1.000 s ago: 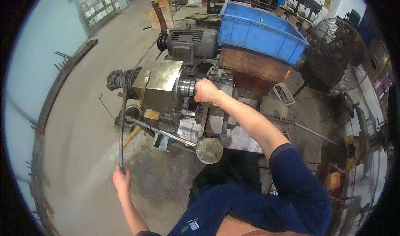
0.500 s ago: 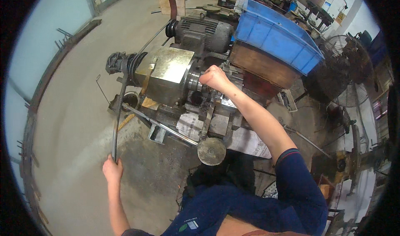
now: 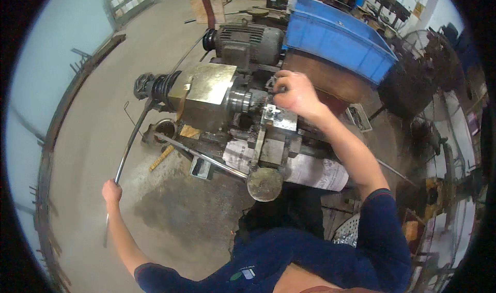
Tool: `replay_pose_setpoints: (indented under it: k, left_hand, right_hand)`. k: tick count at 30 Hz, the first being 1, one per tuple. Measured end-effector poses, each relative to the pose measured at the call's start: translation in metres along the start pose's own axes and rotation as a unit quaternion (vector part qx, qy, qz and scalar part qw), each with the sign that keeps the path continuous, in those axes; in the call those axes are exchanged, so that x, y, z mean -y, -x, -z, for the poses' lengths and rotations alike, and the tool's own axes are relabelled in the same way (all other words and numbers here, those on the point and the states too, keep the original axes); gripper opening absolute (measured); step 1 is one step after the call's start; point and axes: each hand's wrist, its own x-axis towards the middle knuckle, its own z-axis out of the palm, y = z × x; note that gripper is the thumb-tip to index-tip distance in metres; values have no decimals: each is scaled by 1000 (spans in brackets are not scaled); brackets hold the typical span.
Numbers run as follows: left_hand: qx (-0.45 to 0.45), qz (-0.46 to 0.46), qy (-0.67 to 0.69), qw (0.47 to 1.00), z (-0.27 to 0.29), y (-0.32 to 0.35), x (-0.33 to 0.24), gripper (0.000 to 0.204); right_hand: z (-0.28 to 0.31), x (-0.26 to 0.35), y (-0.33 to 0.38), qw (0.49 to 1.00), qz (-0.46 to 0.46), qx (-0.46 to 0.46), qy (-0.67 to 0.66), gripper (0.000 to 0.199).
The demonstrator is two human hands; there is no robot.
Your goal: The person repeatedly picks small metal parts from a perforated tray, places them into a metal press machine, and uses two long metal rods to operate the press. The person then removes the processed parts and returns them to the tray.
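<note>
My left hand [image 3: 111, 190] is closed round a long metal lever [image 3: 129, 147], out to the left of the machine. The lever runs up to the black grooved pulley [image 3: 164, 88] at the machine's left end, and its lower end sticks out below my fist. Just right of the round steel spindle nose [image 3: 239, 101], my right hand [image 3: 297, 94] hovers above the tool slide [image 3: 279, 118] with its fingers curled. Whatever those fingers may hold is too small or hidden to name. A shiny metal plate [image 3: 209, 81] covers the headstock box beside the spindle.
Behind the headstock sits a ribbed electric motor [image 3: 248, 41]. A blue plastic crate [image 3: 336, 40] rests on a brown wooden box [image 3: 325, 76] at the back right. Close to my body, a bar [image 3: 201, 156] ends at a round metal weight [image 3: 264, 184]. A fan [image 3: 418, 65] stands to the right.
My left hand has swung left and slightly up, with the lever tilting outward. My right hand has moved right, away from the spindle nose.
</note>
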Motion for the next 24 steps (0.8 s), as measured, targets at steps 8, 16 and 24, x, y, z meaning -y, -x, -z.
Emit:
replay_pose_setpoints:
  k: [8,16,24]
  left_hand:
    - [108,36,402,909,-53,11,-196,32]
    - [167,-286,-72,941,-120,0,-276,24]
    - [160,-135,138,968,-84,-3,-244,31]
  right_hand:
    - [107,-89,180,973,-213,-38,85,23]
    - [147,-107,335,864,-491,-6,112,21]
    - [146,-217,437,800,-481,104,342,37]
